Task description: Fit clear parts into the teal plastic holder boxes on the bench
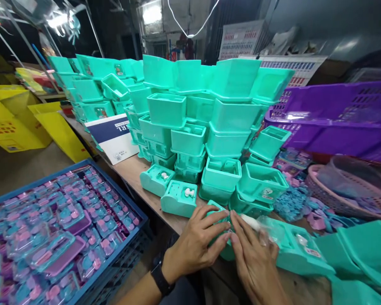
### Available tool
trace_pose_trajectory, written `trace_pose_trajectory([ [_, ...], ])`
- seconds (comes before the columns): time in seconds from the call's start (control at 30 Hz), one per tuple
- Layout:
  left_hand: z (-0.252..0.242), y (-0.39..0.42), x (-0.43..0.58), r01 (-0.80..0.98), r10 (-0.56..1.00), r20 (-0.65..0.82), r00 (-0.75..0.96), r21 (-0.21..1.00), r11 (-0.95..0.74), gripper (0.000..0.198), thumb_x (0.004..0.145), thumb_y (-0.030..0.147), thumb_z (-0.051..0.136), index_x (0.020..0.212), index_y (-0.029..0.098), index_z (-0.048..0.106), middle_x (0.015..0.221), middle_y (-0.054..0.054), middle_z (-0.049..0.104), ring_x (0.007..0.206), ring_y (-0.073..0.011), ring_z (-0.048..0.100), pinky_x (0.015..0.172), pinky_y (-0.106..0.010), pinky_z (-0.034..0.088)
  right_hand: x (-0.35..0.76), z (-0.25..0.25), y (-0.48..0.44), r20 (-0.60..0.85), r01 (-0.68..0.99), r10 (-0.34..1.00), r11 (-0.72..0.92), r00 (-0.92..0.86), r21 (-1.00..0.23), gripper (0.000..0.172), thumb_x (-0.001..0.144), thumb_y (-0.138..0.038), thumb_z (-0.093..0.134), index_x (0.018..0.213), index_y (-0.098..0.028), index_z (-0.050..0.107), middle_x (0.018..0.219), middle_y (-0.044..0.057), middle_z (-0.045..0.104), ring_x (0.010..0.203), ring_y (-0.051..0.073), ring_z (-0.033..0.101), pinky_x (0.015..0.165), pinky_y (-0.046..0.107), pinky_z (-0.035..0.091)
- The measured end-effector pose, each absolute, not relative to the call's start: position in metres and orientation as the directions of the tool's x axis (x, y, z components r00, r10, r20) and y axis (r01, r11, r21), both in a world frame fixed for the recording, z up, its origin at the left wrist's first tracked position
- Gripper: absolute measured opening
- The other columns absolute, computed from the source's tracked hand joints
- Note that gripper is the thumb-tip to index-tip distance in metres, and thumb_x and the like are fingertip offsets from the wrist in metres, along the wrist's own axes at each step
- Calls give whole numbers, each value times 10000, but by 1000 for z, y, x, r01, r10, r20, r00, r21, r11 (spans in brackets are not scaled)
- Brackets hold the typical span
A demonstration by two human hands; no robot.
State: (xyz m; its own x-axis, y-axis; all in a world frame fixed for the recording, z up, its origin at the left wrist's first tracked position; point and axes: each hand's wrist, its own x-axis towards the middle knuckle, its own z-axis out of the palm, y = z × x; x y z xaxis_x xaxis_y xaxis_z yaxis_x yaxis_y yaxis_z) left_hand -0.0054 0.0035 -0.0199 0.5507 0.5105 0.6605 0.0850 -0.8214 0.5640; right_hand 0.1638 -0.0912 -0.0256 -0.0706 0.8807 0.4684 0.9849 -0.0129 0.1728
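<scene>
Nearest me, the right hand [255,250] and left hand [201,237] curl over a green box [227,252] at five o'clock; whether either grips anything, I can't tell. I judge this pressing or fitting; next calls for even pressure.

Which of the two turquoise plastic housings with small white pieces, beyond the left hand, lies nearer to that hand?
The front-right turquoise plastic housing, just beyond the left hand; the other housing lies farther left and back.

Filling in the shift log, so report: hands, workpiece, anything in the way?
Left hand and right hand at a teal case, partly hiding it. Stacked teal bins close beyond. Clear plastic at the right hand.
</scene>
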Motion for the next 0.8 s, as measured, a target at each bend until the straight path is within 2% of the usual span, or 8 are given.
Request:
trace_pose_trajectory([
  [0.07,-22,3,-6,106,500,665,555,540,-835,226,985,207,533,1170,191,661,1247,-68,763,1231,-249,613,1044,-466,488,160,-25,-92,479,986,873,10,-90,167,613,1026,-321,393,1615,-263,235,1415,78,664,1063,314,710,827,484,433],
  [0.17,-22,2,-6,137,505,664,552,525,-840,243,983,161,515,1186,202,642,1167,-32,794,1205,-240,630,1017,-477,406,154,-23,-94,483,998,875,3,-34,63,645,1038,-291,373,1631,-295,119,1451,70,634,1095,290,700,915,508,345],
  [0.23,-20,2,-6,146,512,649,564,531,-834,245,986,145,496,1169,209,645,1137,-16,802,1195,-234,634,1020,-484,350,149,-21,-95,472,999,882,-7,-9,33,623,1041,-302,379,1625,-293,161,1470,78,617,1070,285,705,952,522,308],
  [0.33,-17,5,-5,151,507,627,592,532,-833,219,990,142,486,1099,207,664,1064,-4,811,1178,-238,643,1006,-488,325,143,-15,-93,443,999,896,8,-24,39,528,1037,-317,401,1558,-229,385,1454,101,631,1099,294,700,1015,533,302],
  [0.43,-17,9,-6,141,478,646,596,501,-854,237,984,123,488,1099,209,677,1024,-13,810,1125,-225,660,996,-472,394,139,-5,-90,339,999,940,-26,39,-42,470,1052,-364,367,1469,-211,523,1473,97,613,1209,294,664,1091,556,337],
  [0.57,-20,12,-14,110,421,667,615,456,-883,324,984,147,498,1260,240,641,1132,-53,792,1100,-206,680,960,-404,547,137,10,-90,121,984,988,-73,93,-162,542,1056,-434,335,1559,-232,367,1619,60,407,1420,309,517,1156,642,411],
  [0.7,-27,8,-20,171,390,683,618,368,-914,377,953,284,598,1330,269,603,1238,-65,761,1158,-245,681,958,-408,611,141,20,-115,24,993,999,-30,33,-118,686,990,-297,508,1608,-239,216,1673,64,192,1462,327,459,1098,602,521],
  [0.8,-37,0,-12,188,329,749,575,271,-944,372,963,290,576,1331,251,604,1238,-66,762,1129,-243,690,909,-384,628,153,27,-149,114,999,993,-30,35,-46,617,971,-255,519,1567,-253,361,1669,51,227,1467,308,440,1091,537,533],
])
